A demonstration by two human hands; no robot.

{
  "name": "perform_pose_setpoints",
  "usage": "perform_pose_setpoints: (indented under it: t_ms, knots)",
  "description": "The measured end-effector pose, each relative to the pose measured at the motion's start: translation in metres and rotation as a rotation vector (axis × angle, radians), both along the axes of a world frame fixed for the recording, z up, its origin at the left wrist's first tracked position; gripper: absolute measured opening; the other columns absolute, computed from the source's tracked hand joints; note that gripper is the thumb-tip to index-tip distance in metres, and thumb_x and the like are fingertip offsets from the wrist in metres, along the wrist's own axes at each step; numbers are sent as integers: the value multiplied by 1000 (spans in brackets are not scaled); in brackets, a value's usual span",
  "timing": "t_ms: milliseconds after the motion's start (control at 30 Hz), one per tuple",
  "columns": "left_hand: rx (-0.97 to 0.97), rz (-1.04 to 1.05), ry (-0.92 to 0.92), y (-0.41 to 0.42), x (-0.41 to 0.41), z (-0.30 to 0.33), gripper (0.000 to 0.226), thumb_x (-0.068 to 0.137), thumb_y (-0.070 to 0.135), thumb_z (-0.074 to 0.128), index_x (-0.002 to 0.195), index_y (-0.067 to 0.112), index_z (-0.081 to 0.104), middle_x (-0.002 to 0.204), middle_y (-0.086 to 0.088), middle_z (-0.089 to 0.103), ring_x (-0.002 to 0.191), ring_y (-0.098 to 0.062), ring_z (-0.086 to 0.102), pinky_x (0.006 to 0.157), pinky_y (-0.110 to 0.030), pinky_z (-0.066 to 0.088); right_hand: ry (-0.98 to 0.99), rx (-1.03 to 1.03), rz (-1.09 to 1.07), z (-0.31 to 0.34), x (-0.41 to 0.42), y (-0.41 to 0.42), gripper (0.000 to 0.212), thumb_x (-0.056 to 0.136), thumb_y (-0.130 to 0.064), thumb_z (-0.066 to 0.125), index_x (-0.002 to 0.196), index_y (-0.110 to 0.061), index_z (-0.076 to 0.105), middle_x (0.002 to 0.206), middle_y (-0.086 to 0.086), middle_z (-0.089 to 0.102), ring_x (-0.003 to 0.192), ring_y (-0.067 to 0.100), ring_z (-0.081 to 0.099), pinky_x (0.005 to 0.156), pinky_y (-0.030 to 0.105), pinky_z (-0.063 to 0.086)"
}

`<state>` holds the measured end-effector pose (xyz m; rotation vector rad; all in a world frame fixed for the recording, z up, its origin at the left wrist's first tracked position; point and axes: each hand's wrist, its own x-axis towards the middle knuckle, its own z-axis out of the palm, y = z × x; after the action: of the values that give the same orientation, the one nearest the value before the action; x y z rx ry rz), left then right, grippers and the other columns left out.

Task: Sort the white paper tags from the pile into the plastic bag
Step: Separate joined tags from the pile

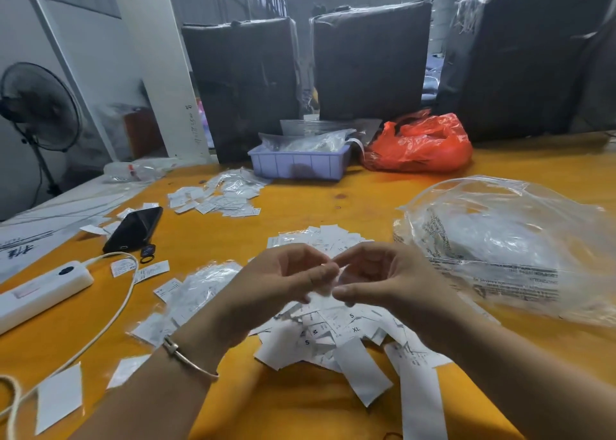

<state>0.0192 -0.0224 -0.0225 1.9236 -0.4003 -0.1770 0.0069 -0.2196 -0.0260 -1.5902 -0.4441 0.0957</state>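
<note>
Left hand (283, 283) and right hand (376, 279) meet fingertip to fingertip just above the pile of white paper tags (333, 333) on the orange desk (333, 193), fingers curled, pinching a white tag (321, 294) between them. The clear plastic bag (513, 246) lies just right of the right hand.

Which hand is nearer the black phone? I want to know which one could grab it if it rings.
Left. The left hand is over the tag pile, with the black phone farther to its left; the right hand sits beyond it, toward the clear plastic bag.
</note>
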Motion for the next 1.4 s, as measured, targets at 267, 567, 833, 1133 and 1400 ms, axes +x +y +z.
perform_pose_setpoints:
  t_ms: [267,567,833,1133,1400]
  knots:
    - [-139,17,-17,0,-1,-2,23,73,26,77,89,10,71,78,-10,74,71,-17,69,63,-21,51,107,159,-51,0,6,-5,48,62,5,78,106,-10,67,81,11,73,76,18,69,66,19,54]
    - [-182,6,36,-1,-1,-2,34,79,2,78,110,14,69,81,-5,70,75,-20,69,64,-23,52,203,48,-116,0,9,-7,66,54,-22,83,115,-22,59,96,4,74,90,17,71,79,31,50]
    - [-192,-91,163,1,-2,-2,57,72,4,81,123,19,62,78,-9,63,73,-20,65,65,-24,53,84,-12,-55,2,4,-7,26,75,2,75,99,-7,67,79,14,73,71,20,69,64,16,50]
    - [109,-122,102,3,0,0,18,80,33,76,92,19,78,86,-7,77,80,-17,73,70,-22,55,-114,-363,6,5,1,-5,29,79,10,61,100,-9,56,71,8,68,67,22,61,68,32,51]
    - [119,-174,141,8,-1,0,15,81,9,79,95,13,76,87,-10,77,79,-19,74,65,-21,55,-406,-489,-86,-1,3,-2,22,80,-11,73,94,-20,57,75,-5,65,69,7,60,67,28,52]
